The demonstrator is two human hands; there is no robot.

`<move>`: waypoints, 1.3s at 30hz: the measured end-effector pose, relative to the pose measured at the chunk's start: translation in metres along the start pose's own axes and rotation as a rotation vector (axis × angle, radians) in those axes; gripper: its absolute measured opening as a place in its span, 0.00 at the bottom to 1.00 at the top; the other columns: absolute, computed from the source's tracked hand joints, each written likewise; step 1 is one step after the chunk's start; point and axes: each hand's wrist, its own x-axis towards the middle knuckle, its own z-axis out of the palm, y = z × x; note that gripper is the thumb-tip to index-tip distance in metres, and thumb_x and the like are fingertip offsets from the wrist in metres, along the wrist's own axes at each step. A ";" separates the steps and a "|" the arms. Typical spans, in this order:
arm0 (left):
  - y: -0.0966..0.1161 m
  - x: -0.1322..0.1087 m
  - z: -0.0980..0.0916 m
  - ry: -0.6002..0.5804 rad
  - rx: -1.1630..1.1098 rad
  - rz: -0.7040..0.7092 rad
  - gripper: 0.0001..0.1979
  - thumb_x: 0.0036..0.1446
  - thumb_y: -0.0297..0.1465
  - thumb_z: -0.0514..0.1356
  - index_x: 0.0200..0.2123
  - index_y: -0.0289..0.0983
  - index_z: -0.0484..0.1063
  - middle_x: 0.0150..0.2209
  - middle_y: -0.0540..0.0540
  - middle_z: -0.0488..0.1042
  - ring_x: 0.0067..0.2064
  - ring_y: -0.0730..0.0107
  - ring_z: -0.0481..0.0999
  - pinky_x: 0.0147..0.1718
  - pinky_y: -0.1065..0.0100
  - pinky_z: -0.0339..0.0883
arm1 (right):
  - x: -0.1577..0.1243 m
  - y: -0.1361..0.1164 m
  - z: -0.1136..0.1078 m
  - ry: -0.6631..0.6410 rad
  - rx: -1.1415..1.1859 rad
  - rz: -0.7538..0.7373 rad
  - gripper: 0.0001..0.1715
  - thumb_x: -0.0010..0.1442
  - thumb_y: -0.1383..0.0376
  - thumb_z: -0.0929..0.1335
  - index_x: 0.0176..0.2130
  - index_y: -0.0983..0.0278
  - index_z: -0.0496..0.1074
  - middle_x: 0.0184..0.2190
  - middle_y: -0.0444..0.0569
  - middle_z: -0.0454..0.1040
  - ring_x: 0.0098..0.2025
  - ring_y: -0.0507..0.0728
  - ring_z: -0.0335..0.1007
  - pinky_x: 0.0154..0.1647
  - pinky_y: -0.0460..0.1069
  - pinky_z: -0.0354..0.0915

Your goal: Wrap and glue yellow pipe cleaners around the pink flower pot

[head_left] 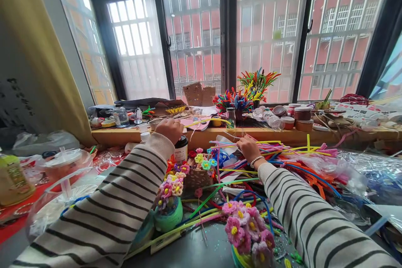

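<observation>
Over the sill's front edge, my left hand [170, 130] is closed, and a yellow pipe cleaner [205, 122] runs out from its fingers to the right. My right hand [248, 149], with a bead bracelet on the wrist, has its fingers pinched above a heap of coloured pipe cleaners [276, 147]. Thin stems show by its fingertips; what it grips is too small to make out. Nearest me stands a pot of pink pipe-cleaner flowers [248, 228]. A green pot [169, 216] with pink and cream flowers sits beside my left sleeve. Behind it is a box [195, 177] holding small flowers.
A dark-lidded cup [181, 150] stands below my left hand. On the windowsill [201, 136] are a glass jar [230, 118], bright pipe-cleaner bunches [236, 102] and several lidded tubs [303, 114]. Clear plastic wrap [361, 171] lies right; a lidded plastic cup [67, 163] stands left.
</observation>
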 end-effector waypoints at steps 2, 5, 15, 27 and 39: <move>-0.010 -0.008 -0.007 0.034 0.037 -0.027 0.16 0.53 0.23 0.43 0.30 0.28 0.69 0.31 0.36 0.72 0.34 0.57 0.71 0.26 0.64 0.58 | -0.001 0.000 0.001 -0.002 0.060 0.012 0.17 0.56 0.61 0.60 0.44 0.65 0.62 0.44 0.51 0.64 0.41 0.53 0.63 0.40 0.53 0.62; -0.012 -0.020 -0.022 0.152 0.100 -0.072 0.16 0.54 0.25 0.42 0.29 0.31 0.69 0.28 0.40 0.71 0.32 0.61 0.71 0.25 0.67 0.57 | -0.002 -0.001 -0.003 -0.006 0.169 -0.006 0.17 0.55 0.61 0.60 0.45 0.65 0.61 0.43 0.50 0.64 0.41 0.53 0.63 0.39 0.53 0.62; 0.057 -0.057 -0.081 0.391 -0.190 0.121 0.12 0.56 0.30 0.44 0.29 0.36 0.66 0.23 0.50 0.70 0.26 0.72 0.69 0.23 0.72 0.55 | -0.064 -0.019 -0.126 -0.070 0.630 -0.200 0.24 0.49 0.61 0.65 0.45 0.64 0.61 0.38 0.47 0.69 0.36 0.49 0.67 0.35 0.46 0.65; 0.125 -0.123 -0.131 0.559 -0.788 0.267 0.05 0.51 0.29 0.54 0.30 0.38 0.69 0.24 0.53 0.71 0.26 0.77 0.67 0.23 0.73 0.57 | -0.226 -0.051 -0.169 0.207 1.550 0.296 0.06 0.52 0.65 0.63 0.32 0.63 0.68 0.20 0.43 0.68 0.20 0.48 0.63 0.21 0.45 0.63; 0.159 -0.189 -0.067 0.335 -1.154 -0.040 0.07 0.52 0.27 0.53 0.31 0.36 0.71 0.23 0.49 0.71 0.25 0.76 0.70 0.24 0.76 0.65 | -0.273 -0.042 -0.128 0.132 1.467 0.526 0.09 0.47 0.60 0.66 0.24 0.64 0.69 0.20 0.44 0.66 0.23 0.50 0.62 0.24 0.45 0.62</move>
